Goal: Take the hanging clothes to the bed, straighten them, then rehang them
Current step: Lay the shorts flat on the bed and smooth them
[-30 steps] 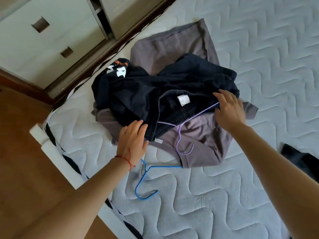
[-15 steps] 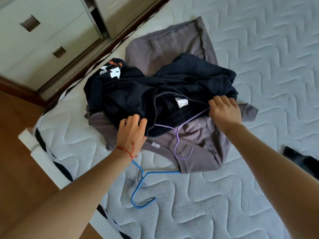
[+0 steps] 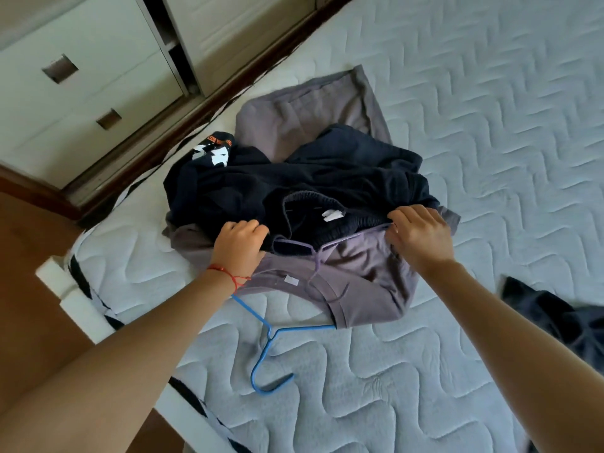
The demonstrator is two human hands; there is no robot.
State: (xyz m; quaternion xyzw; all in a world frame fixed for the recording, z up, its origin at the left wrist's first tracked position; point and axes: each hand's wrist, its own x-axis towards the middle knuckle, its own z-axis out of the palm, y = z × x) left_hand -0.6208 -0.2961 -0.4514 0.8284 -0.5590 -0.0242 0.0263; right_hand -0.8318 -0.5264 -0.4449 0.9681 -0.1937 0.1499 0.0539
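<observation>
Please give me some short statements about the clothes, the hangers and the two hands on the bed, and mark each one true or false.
1. Both hands grip the dark navy garment. True: the left hand and the right hand curl on its near edge.
2. The blue hanger hangs in the wardrobe. False: it lies on the mattress, partly under the grey-purple garment.
3. The navy garment lies on top of the grey-purple one. True.
4. The purple hanger is held up in the air. False: it lies among the clothes.
</observation>
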